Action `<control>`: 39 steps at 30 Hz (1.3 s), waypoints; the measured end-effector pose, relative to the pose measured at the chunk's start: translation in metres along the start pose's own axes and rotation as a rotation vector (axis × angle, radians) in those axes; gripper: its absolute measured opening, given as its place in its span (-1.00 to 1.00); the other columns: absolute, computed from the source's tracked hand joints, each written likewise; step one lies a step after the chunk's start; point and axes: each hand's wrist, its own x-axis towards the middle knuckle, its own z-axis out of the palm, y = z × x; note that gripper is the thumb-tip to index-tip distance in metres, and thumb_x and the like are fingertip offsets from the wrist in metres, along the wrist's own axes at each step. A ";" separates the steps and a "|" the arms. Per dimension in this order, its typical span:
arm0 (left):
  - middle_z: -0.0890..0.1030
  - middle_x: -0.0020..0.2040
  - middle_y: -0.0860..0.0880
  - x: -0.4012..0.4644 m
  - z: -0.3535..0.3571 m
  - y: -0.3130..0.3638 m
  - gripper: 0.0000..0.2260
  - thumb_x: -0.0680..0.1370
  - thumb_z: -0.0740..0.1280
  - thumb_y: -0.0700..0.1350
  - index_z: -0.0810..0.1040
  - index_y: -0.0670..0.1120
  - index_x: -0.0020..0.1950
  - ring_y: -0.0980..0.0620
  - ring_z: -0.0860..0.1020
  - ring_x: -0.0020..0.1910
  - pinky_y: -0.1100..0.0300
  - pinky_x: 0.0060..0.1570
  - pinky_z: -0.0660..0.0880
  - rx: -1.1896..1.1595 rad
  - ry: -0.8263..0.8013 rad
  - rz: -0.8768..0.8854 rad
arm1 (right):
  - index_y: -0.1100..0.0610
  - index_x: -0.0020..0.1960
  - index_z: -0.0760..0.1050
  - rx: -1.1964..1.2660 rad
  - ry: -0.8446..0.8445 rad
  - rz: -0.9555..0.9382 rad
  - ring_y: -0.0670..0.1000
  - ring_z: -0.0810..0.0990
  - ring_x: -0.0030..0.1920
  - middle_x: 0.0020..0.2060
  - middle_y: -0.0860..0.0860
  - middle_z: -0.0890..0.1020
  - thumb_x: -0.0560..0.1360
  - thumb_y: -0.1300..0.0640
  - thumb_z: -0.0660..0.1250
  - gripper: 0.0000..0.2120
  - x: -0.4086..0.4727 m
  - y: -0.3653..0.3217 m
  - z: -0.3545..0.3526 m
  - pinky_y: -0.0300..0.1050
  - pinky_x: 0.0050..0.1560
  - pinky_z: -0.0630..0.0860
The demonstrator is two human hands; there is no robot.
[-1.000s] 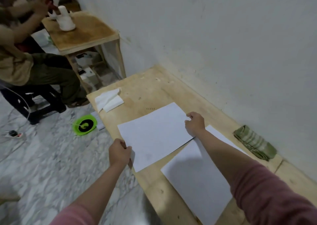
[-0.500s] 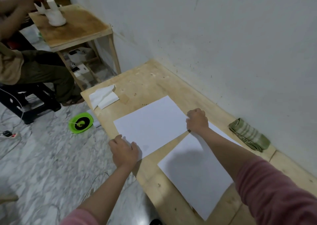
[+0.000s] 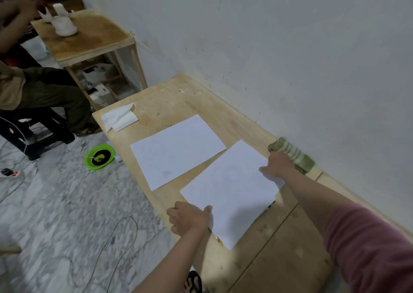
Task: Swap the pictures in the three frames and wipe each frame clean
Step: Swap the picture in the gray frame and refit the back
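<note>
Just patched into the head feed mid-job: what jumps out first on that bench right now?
Two large white rectangular sheets dominate the pale wooden bench: the far sheet lies untouched, while the near sheet has the left hand at its near edge and the right hand at its far edge. A folded green striped cloth sits against the wall, and crumpled white tissue lies at the bench's far corner.
</note>
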 end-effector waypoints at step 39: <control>0.53 -0.05 -0.19 -0.039 0.008 0.005 -0.76 0.62 0.14 -0.09 0.43 -0.28 0.03 -0.18 0.50 -0.03 0.09 -0.08 0.38 -0.484 0.046 0.141 | 0.21 0.14 0.43 0.374 0.178 -0.029 0.11 0.53 -0.03 -0.01 0.04 0.53 0.56 0.15 0.14 -0.79 -0.072 0.040 -0.037 -0.12 -0.15 0.42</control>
